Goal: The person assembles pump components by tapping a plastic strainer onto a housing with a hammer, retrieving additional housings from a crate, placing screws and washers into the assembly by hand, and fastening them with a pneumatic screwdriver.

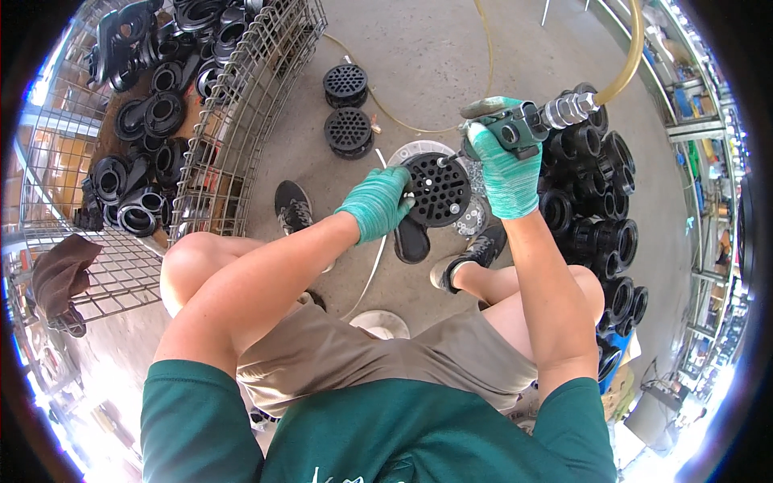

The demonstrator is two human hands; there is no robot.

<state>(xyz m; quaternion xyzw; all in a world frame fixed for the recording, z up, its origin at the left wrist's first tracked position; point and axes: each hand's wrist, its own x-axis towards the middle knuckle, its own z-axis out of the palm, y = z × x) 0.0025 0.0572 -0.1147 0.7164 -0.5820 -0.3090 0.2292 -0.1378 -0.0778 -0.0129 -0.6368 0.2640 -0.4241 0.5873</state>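
Observation:
My left hand (pixel 377 203), in a green glove, grips the left rim of a round black perforated disc (pixel 439 189) held above the floor between my knees. My right hand (pixel 506 169), also green-gloved, holds a green pneumatic driver tool (pixel 523 125) whose tip touches the disc's upper edge. A yellowish air hose (pixel 628 56) runs from the tool's metal coupling up and to the right. Under the disc sits a white round container (pixel 419 153) with small metal screws in it.
Two stacks of black perforated discs (pixel 346 109) stand on the concrete floor ahead. A wire cage (pixel 241 137) full of black plastic fittings is at the left. A row of black ring fittings (pixel 604 209) is piled at my right. A white bucket (pixel 380 324) sits under my legs.

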